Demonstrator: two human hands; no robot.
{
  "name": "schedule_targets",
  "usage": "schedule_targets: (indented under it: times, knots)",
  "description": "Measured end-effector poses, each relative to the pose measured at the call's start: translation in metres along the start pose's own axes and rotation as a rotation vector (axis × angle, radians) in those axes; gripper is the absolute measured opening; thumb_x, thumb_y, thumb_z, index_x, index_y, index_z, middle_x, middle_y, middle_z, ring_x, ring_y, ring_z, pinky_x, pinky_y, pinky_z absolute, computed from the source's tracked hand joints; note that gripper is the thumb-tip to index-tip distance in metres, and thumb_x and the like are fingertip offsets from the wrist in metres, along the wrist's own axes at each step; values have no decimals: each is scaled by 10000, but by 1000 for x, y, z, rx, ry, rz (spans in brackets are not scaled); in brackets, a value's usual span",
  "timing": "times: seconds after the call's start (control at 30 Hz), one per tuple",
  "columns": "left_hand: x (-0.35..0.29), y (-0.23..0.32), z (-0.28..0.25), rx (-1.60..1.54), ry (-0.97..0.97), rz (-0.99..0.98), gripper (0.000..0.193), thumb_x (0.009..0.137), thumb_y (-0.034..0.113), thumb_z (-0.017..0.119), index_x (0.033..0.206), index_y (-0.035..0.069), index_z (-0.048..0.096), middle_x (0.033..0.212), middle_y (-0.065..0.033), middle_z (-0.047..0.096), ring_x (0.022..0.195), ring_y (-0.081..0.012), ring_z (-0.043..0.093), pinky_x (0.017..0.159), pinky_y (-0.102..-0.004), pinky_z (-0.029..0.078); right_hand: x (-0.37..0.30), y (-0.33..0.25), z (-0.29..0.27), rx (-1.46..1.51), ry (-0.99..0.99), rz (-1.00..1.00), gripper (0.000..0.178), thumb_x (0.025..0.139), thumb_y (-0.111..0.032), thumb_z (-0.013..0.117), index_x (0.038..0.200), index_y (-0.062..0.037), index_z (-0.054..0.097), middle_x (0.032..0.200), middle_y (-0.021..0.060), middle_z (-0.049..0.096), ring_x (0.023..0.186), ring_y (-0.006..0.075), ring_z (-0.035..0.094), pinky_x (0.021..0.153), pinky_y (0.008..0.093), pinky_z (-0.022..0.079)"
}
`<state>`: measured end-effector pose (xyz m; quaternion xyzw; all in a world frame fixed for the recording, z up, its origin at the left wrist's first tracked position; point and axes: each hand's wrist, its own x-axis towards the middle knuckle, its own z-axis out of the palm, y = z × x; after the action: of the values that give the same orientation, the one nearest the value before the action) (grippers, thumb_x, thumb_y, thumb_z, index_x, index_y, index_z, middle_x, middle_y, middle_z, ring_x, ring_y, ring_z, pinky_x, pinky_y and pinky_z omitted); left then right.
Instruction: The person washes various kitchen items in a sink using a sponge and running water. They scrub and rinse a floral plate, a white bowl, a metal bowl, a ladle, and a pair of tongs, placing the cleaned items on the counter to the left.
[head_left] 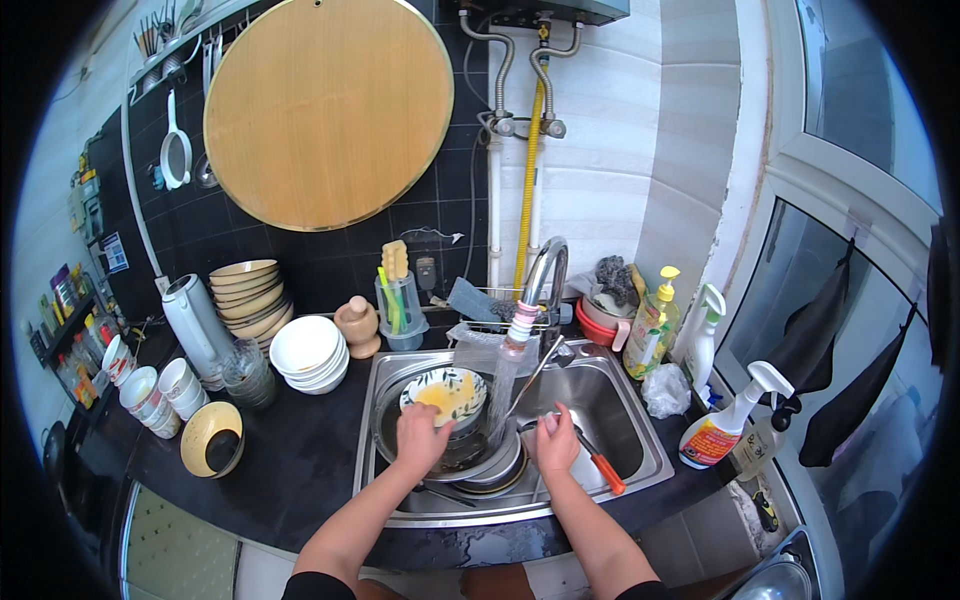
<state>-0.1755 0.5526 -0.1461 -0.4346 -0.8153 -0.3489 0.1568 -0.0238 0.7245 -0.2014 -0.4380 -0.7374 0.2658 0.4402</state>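
Observation:
Water runs from the faucet (pixel 546 268) into the left basin of a steel double sink (pixel 364 440). A white bowl with a green leaf pattern (pixel 463 388) and yellow residue inside tilts over a large metal pan (pixel 384 425). My left hand (pixel 422 440) grips its near rim, the thumb and fingers closed. Over the divider, my right hand (pixel 555 440) is closed, and what it holds is mostly hidden. Close by it are a thin metal handle (pixel 535 378) leaning up and an orange-handled utensil (pixel 607 474) in the right basin. More dishes lie under the pan, partly hidden.
At the left stand stacked brown bowls (pixel 250 300), white bowls (pixel 308 350), paper cups (pixel 148 400), a kettle (pixel 195 325) and a yellow bowl (pixel 212 440). Right of the sink are a soap bottle (pixel 652 325) and spray bottles (pixel 722 430). A round board (pixel 330 110) hangs behind.

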Motion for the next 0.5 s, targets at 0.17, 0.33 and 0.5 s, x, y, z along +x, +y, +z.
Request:
schedule_targets:
  times: [0.17,0.33,0.5]
  knots:
    - [4,-22,24,29,238,-466,633,632,110,741,1122,-54,375,1090,-235,449,1056,-379,407,919,-431,325,3,2,0,12,-8,22,397,764,-242,623,1128,-129,513,939,84,613,860,283,585,742,384,456]
    - [7,-61,55,-208,163,-807,565,667,96,718,1085,-63,373,982,-217,529,833,-322,561,683,-420,472,4,-1,3,69,4,-24,393,759,-223,627,1120,-114,515,932,83,611,853,284,583,733,388,453]
    - [25,-77,61,-676,-157,-1307,140,775,49,550,825,-67,490,660,-133,585,478,-211,578,374,-314,456,6,-1,1,75,2,-57,370,751,-217,633,1091,-116,526,910,81,608,844,278,583,735,383,452]
